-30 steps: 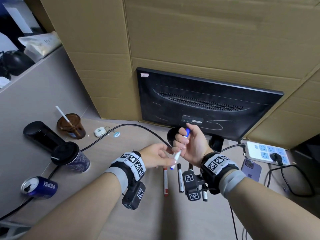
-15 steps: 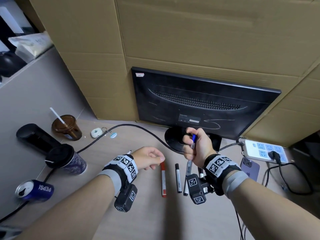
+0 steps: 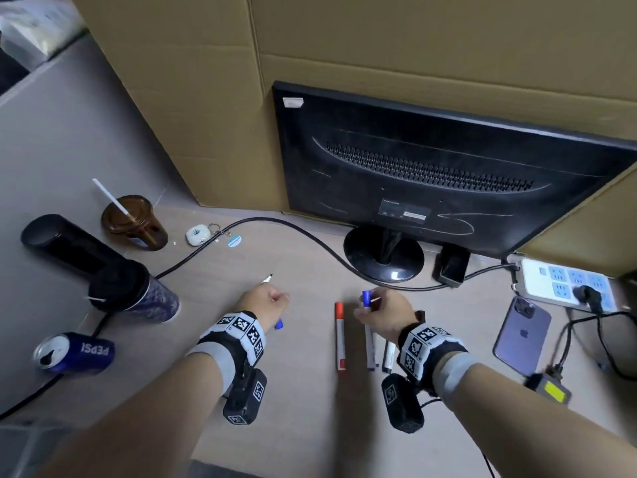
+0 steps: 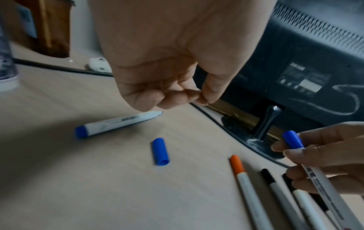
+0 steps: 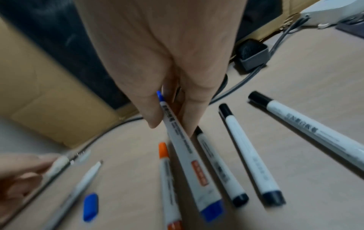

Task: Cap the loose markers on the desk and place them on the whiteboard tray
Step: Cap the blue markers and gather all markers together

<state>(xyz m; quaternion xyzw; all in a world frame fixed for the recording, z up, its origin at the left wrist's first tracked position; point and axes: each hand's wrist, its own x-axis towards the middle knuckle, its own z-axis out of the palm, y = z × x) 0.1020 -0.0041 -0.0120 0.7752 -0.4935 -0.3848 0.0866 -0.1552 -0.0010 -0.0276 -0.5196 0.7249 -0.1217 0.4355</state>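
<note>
Now, blue marker (image 3: 370, 345), cap (image 3: 366, 298) away, perhaps tilted.

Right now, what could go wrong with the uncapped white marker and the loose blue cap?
The uncapped white marker with the blue end lies bare-tipped beneath the left hand; a careless grab might smear ink. The loose blue plastic cap is round and could roll if nudged.

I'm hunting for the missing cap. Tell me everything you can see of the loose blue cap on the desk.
The blue cap is a short, smooth tube, plastic by its look, with one end closed and the other open and hollow. It lies on its side on the pale desk, between the uncapped marker and the orange-capped marker. Only the desk touches it.
</note>
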